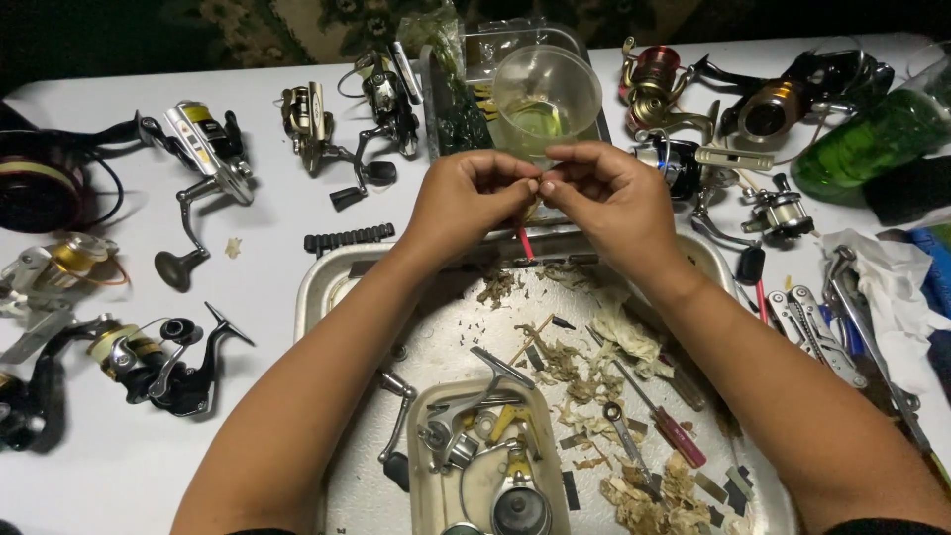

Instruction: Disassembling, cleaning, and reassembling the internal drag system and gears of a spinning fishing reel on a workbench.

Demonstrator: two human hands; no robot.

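Both of your hands meet fingertip to fingertip above the metal tray (327,297), left hand (466,198) and right hand (614,198) pinched narrow on a thin red-tipped tool (523,241) hanging between them, just before the clear plastic cup (546,94) on the white surface (277,208).

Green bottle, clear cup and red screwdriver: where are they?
Green bottle (872,139), head view, on its green body.
Clear cup (546,94), head view, on its inner wall.
Red screwdriver (677,433), head view, on its red handle.

Fishing reels (203,149), green bottle (872,139), multi-tool (812,332) on table.
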